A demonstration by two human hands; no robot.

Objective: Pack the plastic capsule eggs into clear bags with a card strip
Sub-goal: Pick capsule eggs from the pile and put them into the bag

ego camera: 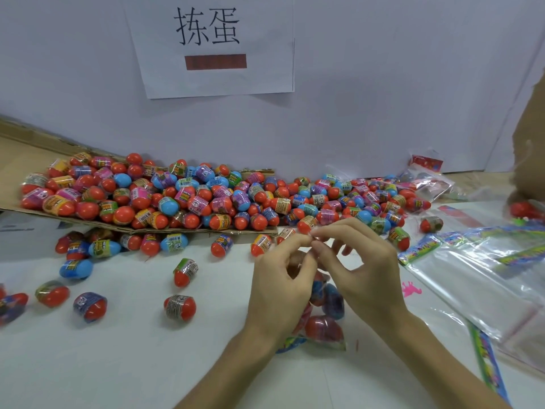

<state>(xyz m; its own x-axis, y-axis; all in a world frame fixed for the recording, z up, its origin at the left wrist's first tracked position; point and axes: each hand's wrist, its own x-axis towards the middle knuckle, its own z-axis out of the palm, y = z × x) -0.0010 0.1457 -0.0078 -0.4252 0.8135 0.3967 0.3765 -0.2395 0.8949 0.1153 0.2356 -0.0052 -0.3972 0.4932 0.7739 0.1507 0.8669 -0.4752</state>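
Where eggs point(206, 196) crowd cardboard point(17, 156), the bag point(324, 329) lies nearer.

Our forearms reach in from six and five o'clock. Our left hand point(281, 283) and right hand point(364, 273) meet at centre, thumbs and forefingers pinching the top of the clear bag point(324, 329), remaining fingers loosely curled.

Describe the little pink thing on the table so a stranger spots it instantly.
Start at the pile of clear bags on the right side of the table. At its left edge, beside the right hand, lies a small pink shape. It alone is bright pink, not egg-shaped.
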